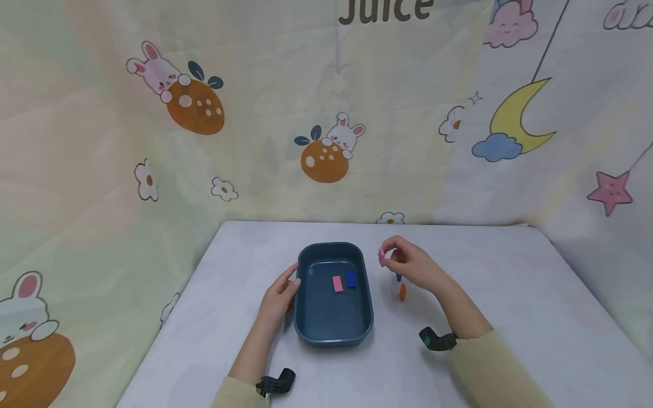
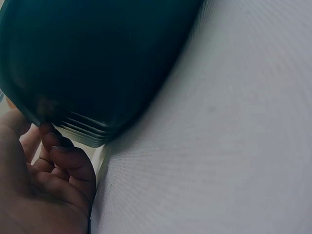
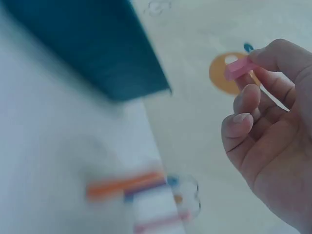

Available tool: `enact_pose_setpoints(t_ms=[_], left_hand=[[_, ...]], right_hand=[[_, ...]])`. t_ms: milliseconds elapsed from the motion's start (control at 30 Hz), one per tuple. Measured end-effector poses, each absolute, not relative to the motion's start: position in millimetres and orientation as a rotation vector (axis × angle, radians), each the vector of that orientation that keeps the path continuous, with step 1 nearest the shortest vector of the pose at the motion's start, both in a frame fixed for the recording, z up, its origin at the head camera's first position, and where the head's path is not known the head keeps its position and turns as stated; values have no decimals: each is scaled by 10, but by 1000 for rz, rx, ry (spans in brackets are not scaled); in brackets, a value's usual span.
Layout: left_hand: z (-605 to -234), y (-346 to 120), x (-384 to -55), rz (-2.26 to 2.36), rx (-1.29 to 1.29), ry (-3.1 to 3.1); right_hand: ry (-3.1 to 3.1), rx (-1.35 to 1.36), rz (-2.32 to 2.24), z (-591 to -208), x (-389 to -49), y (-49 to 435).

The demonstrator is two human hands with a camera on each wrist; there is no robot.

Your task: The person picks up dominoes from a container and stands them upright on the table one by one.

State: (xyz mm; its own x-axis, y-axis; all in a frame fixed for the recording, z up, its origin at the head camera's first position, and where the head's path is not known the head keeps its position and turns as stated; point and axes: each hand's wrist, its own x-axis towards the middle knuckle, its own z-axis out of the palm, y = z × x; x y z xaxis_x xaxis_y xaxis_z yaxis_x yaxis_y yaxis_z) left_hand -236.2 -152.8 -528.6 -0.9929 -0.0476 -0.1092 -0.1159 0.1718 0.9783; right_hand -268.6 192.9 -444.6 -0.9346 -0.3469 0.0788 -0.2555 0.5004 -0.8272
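Observation:
A deep blue-green rectangular tray (image 1: 334, 334) rests on the table, with a flat pink block (image 1: 338, 284) and a blue block (image 1: 351, 279) lying inside. My left hand (image 1: 275, 300) grips the tray's left side, thumb at the rim; in the left wrist view its other fingers (image 2: 73, 163) curl against the ridged end of the wall. Between thumb and fingertips, my right hand (image 1: 410, 264) pinches a small pink block (image 3: 239, 68), raised just right of the tray's far corner. Below that hand stand an orange block (image 1: 403, 292) and a blue block (image 1: 399, 277), partly hidden by it.
In the right wrist view another pink block (image 3: 163, 223) shows, blurred, beside the orange and blue ones. A white cloth covers the table (image 1: 245, 243). Behind it hangs a printed curtain (image 1: 265, 85). Each wrist wears a black band device (image 1: 437, 340).

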Motion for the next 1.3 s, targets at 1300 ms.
enact_pose_setpoints(t_ms=[1300], left_hand=[[-5277, -1521, -2358, 1997, -173, 2349]], right_hand=[[2801, -255, -1219, -5288, -2323, 2683]])
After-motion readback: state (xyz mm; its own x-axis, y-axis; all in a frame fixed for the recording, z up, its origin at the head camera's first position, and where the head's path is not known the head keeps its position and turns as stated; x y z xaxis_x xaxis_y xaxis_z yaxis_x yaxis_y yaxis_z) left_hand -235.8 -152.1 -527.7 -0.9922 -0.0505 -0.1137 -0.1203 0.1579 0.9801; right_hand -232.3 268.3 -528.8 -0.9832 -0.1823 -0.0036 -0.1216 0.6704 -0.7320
